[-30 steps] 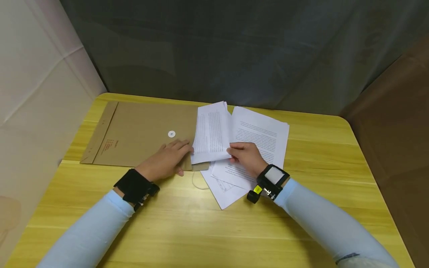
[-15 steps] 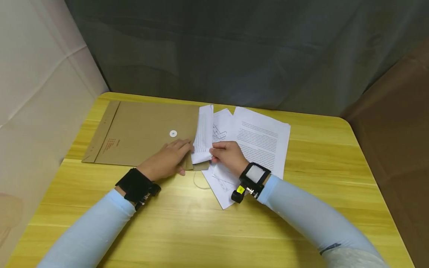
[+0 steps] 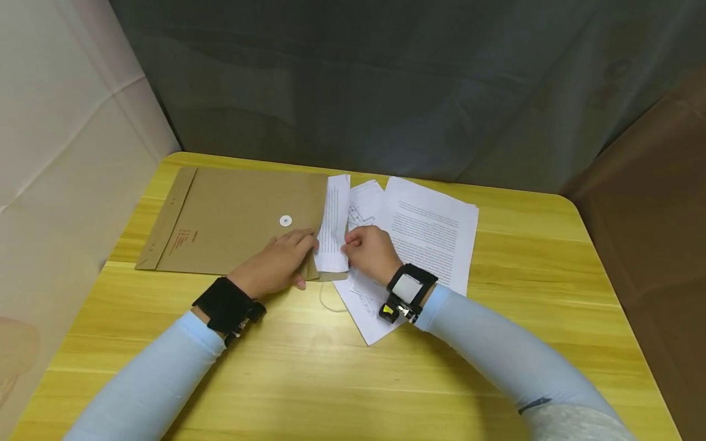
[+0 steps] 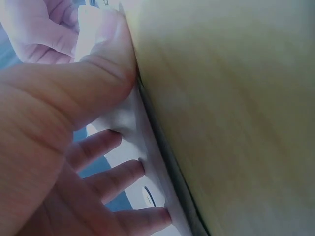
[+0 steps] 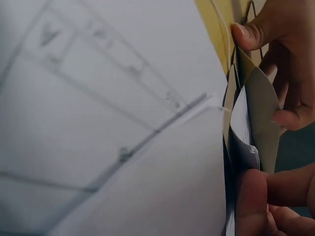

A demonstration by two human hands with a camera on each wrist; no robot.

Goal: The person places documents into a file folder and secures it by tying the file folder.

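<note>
White printed sheets (image 3: pixel 333 229) half inside brown envelope (image 3: pixel 237 217).

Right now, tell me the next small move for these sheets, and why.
Probably push the printed sheets further left into the brown envelope: the right hand pinches them, only part has entered, and the left hand holds the mouth open.
</note>
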